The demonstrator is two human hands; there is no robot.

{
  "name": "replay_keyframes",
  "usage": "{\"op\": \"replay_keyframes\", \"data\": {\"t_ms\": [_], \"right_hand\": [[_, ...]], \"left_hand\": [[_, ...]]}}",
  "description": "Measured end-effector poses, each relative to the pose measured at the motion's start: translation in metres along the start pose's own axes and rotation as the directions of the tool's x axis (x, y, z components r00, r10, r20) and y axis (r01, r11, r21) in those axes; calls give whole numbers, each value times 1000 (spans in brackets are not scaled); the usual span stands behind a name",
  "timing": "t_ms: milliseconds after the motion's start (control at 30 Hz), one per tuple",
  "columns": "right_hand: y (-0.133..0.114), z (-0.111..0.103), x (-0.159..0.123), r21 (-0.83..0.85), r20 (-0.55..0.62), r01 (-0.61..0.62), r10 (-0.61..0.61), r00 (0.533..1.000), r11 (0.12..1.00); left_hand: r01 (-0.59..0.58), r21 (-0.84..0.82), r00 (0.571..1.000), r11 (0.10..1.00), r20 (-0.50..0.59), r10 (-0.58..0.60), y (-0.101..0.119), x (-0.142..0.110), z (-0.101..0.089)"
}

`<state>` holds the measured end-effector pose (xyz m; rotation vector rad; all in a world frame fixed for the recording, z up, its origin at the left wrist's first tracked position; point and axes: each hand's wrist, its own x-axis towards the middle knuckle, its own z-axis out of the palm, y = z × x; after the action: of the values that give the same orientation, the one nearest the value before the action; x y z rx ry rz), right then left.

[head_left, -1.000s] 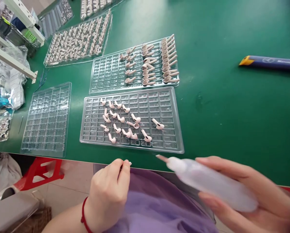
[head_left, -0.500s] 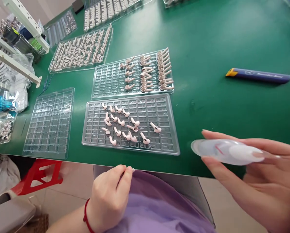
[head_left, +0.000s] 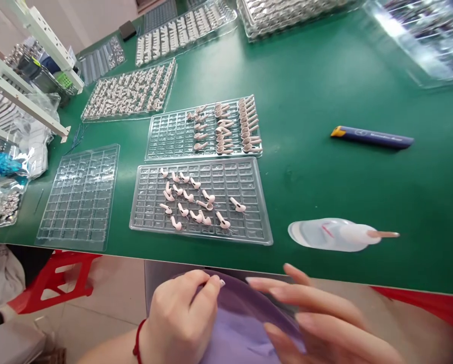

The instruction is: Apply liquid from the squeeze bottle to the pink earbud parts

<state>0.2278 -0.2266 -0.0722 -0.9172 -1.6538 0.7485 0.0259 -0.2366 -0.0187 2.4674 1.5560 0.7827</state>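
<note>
My left hand (head_left: 186, 313), with a red cord at the wrist, is closed in a pinch over my lap. A small white piece (head_left: 222, 283) pokes out past its fingertips; the rest is hidden. My right hand (head_left: 320, 313) hovers in front of the table edge, fingers spread and holding nothing. Just beyond it a translucent squeeze bottle (head_left: 324, 235) with a thin nozzle lies on its side on the green table. To the left, a clear compartment tray (head_left: 249, 177) carries loose white earbud shells (head_left: 222, 221). Behind it another tray (head_left: 165, 136) holds rows of stem-shaped earbud halves (head_left: 249, 124).
A clear gridded tray (head_left: 80, 197) lies at the left. Filled trays (head_left: 131, 91) stand farther back, with stacked trays (head_left: 287, 15) at the far edge. A dark blue pen-like tool (head_left: 373, 136) with a yellow end lies at right. A white metal frame (head_left: 48, 40) rises at left.
My right hand has let go of the squeeze bottle, leaving it on the table, and moved left toward my left hand. My left hand keeps its pinch. The view has shifted slightly.
</note>
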Motion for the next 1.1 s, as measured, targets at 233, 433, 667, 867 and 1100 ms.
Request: {"op": "replay_keyframes", "data": {"t_ms": [233,433,667,867,1100], "right_hand": [[0,16,14,60,138,102,-110,984,993],[0,16,9,35,206,133,-137,969,991],[10,7,8,-55,40,100,-97,994,994],[9,9,-4,2,215,-171,167,962,985],[15,37,-4,191,438,-798,678,590,572]], "left_hand": [[6,-3,1000,1000,23,-6,0,-1,-1],[9,2,1000,1000,24,-10,-1,1,0],[43,-41,999,998,22,-42,-2,-1,1],[250,-395,968,884,111,-224,-5,-7,12],[777,-625,465,-76,651,-600,1,-16,34]]}}
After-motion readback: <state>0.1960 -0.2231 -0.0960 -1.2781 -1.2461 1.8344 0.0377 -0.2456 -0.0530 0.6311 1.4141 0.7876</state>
